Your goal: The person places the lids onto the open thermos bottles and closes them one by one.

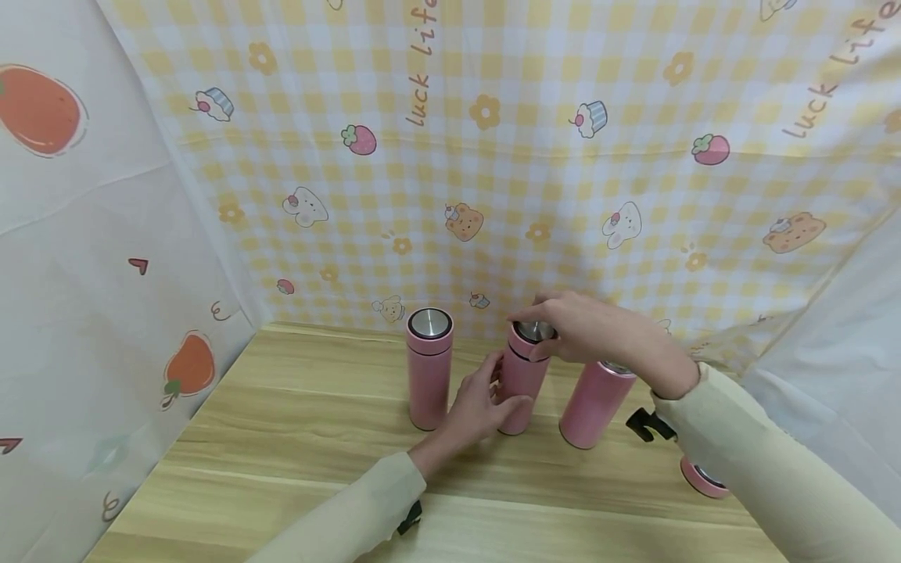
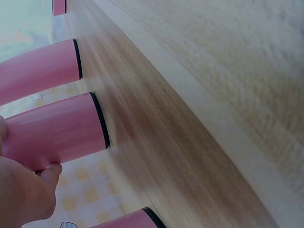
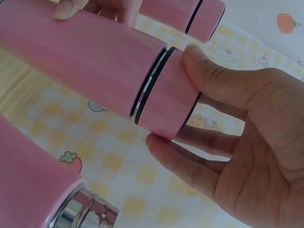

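A pink vacuum flask stands upright in the middle of three on the table. My left hand holds its body, thumb on the near side and fingers around the far side. My right hand grips its pink lid from above, with thumb and fingers around the rim. In the right wrist view a narrow gap with a silver glint shows between lid and body. To the right, another pink flask is without a lid, its steel neck bare.
A third pink flask with its lid on stands left of my left hand. A loose pink lid lies at the right, partly behind my right sleeve. A checked cloth hangs behind the wooden table.
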Motion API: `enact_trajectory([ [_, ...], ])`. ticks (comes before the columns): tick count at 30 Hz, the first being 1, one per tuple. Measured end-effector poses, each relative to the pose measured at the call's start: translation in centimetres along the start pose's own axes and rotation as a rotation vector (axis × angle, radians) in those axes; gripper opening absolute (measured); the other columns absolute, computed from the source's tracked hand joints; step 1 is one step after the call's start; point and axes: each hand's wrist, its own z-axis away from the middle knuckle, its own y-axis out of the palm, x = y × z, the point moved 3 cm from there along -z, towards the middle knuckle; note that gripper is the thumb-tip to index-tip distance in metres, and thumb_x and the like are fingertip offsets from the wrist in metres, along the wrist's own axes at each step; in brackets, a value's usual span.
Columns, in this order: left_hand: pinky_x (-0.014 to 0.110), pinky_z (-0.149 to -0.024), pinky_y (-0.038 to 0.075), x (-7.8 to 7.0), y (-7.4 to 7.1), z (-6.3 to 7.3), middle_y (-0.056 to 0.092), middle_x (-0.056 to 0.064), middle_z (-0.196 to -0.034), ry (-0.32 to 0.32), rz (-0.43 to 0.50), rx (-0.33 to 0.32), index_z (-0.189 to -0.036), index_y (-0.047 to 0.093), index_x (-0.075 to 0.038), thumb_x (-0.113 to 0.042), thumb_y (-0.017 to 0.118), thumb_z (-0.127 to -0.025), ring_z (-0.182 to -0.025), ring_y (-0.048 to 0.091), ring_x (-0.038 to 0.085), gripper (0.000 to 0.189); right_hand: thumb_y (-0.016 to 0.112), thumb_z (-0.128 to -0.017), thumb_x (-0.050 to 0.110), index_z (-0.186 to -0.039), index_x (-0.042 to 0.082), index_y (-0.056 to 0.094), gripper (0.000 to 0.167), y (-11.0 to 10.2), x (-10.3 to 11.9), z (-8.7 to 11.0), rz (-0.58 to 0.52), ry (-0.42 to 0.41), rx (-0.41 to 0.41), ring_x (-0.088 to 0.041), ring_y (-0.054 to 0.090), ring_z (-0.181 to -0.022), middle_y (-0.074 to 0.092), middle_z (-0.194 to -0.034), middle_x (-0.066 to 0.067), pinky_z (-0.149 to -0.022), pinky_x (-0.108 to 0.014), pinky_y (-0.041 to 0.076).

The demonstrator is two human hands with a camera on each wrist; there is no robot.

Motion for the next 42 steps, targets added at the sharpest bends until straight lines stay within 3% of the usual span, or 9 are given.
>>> enact_trajectory([
  [15,0.037,-0.102,0.048,-0.1,0.0,0.0,0.055,0.007,-0.141,0.008,-0.015,-0.001,-0.149,0.040,-0.015,-0.024,0.076,-0.095,-0.129,0.052,0.017,0.065,0.081,-0.090,0.028,-0.139,0.006,0.062,0.058,0.3,-0.2,0.4,0.079,0.005,-0.058,-0.014,0.049,-0.070,0.055,-0.091,-0.003,-0.060,-0.030,0.047],
  [20,0.038,-0.103,0.047,-0.2,0.0,0.0,0.054,0.007,-0.144,0.012,-0.012,-0.003,-0.150,0.039,-0.014,-0.024,0.076,-0.095,-0.131,0.051,0.018,0.067,0.083,-0.088,0.026,-0.146,0.008,0.055,0.068,0.2,-0.7,0.6,0.027,-0.075,-0.066,-0.022,0.061,-0.097,0.062,-0.121,-0.013,-0.080,-0.039,0.054],
  [23,0.037,-0.102,0.048,-0.2,0.0,0.1,0.055,0.008,-0.143,0.021,-0.011,-0.006,-0.150,0.040,-0.013,-0.026,0.075,-0.095,-0.130,0.051,0.018,0.067,0.084,-0.087,0.013,-0.148,0.012,0.054,0.068,0.1,-1.0,0.7,-0.049,-0.136,-0.038,-0.030,0.057,-0.122,0.054,-0.142,-0.016,-0.096,-0.046,0.051],
  [27,0.035,-0.101,0.049,-0.2,-0.1,0.1,0.055,0.010,-0.142,0.026,-0.007,-0.009,-0.150,0.040,-0.010,-0.030,0.075,-0.095,-0.129,0.053,0.019,0.068,0.080,-0.086,-0.002,-0.145,0.010,0.057,0.064,0.1,-1.2,0.8,-0.103,-0.204,0.005,-0.034,0.050,-0.133,0.050,-0.148,-0.015,-0.103,-0.048,0.047],
  [34,0.036,-0.102,0.047,-0.2,-0.1,0.1,0.053,0.008,-0.144,0.013,0.017,-0.007,-0.149,0.040,-0.012,-0.028,0.076,-0.095,-0.131,0.051,0.019,0.067,0.080,-0.083,-0.008,-0.138,0.007,0.063,0.060,0.4,-0.9,0.3,-0.098,-0.202,-0.004,-0.032,0.056,-0.126,0.057,-0.141,-0.013,-0.096,-0.042,0.053],
  [42,0.037,-0.102,0.047,-0.2,0.0,0.1,0.053,0.006,-0.144,0.010,0.013,-0.006,-0.149,0.040,-0.013,-0.029,0.076,-0.095,-0.131,0.051,0.018,0.067,0.083,-0.084,0.002,-0.136,0.008,0.065,0.055,0.3,-0.4,0.1,-0.051,-0.138,-0.021,-0.020,0.064,-0.112,0.065,-0.130,-0.006,-0.089,-0.036,0.055],
])
